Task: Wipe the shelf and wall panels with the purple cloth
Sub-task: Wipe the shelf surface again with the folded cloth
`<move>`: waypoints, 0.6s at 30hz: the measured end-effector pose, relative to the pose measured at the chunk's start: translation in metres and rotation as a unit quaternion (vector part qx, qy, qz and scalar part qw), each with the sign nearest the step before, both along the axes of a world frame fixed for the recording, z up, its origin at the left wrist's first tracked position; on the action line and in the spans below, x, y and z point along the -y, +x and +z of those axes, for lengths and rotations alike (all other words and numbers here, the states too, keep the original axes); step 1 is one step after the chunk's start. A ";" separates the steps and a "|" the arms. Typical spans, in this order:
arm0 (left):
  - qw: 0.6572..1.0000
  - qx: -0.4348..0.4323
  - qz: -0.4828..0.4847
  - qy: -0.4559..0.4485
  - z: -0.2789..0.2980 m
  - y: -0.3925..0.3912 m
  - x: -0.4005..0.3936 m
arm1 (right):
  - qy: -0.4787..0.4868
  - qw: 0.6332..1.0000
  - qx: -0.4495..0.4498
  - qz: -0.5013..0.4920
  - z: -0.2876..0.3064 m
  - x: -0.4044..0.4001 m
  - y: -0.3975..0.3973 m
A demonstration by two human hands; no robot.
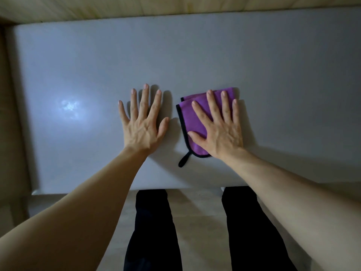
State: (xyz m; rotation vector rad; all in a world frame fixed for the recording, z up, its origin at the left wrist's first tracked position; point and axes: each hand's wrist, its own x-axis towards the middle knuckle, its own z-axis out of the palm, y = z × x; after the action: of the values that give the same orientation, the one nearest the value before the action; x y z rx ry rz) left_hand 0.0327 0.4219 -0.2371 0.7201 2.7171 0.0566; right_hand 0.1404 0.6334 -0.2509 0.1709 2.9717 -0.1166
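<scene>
View from a head-worn camera looking down at a smooth, pale grey glossy shelf surface (195,55) that fills most of the frame. Two bare forearms reach forward onto it. The right hand (218,130) lies flat, palm down, fingers spread and extended, pressing on a folded purple microfibre cloth with black stitched edging (192,118); nothing is gripped, the hand simply rests open on top of the fabric. The cloth sticks out from under this hand on the thumb side and past the fingertips, and a small black hanging loop (183,160) trails from its near corner, just beside the wrist. The left hand (142,124) is also flat and open, fingers splayed, palm resting directly on the bare shelf, beside the cloth with a narrow strip of shelf between its thumb and the cloth's black edge. Further out past the left hand's little finger, a soft bright patch of reflected light (69,107) sits on the surface. Below the shelf's near edge, two legs in dark trousers (154,231) stand on a light floor (197,222)
</scene>
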 end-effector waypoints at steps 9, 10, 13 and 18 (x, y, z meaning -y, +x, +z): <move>0.999 -0.011 -0.041 -0.003 0.004 -0.031 -0.080 | 0.010 0.998 0.005 -0.060 0.000 -0.082 0.003; 0.999 -0.016 -0.048 -0.002 0.003 -0.034 -0.089 | 0.011 0.997 0.005 -0.072 0.000 -0.092 0.000; 0.997 -0.031 -0.068 -0.002 0.000 -0.048 -0.110 | 0.015 0.995 0.012 -0.096 0.002 -0.118 -0.017; 0.998 -0.047 -0.046 0.021 -0.002 -0.075 -0.139 | 0.002 0.992 0.033 -0.121 0.007 -0.146 -0.074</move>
State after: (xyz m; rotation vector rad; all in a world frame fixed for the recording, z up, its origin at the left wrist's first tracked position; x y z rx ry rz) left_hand -0.0424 0.5613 -0.2391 0.8798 2.7738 0.0589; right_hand 0.0669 0.7795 -0.2441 0.5243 2.8726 -0.1313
